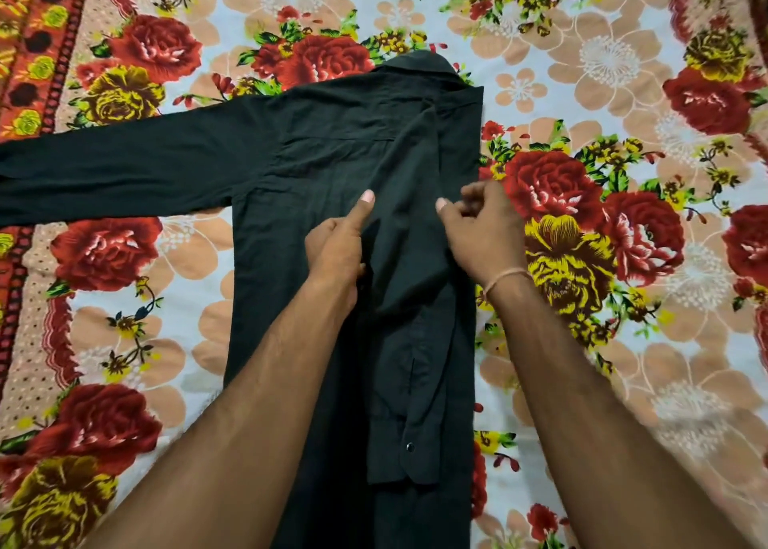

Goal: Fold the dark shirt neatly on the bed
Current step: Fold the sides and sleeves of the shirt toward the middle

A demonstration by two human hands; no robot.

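On the floral bed (602,70), dark shirt (332,153) under both hands: left (336,249) pressing flat, right (478,232) pinching its fold

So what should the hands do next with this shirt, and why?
Probably fold the left sleeve in over the dark shirt. The right side already lies folded down the middle, its cuff near the hem, while that sleeve stretches flat across the bedsheet.
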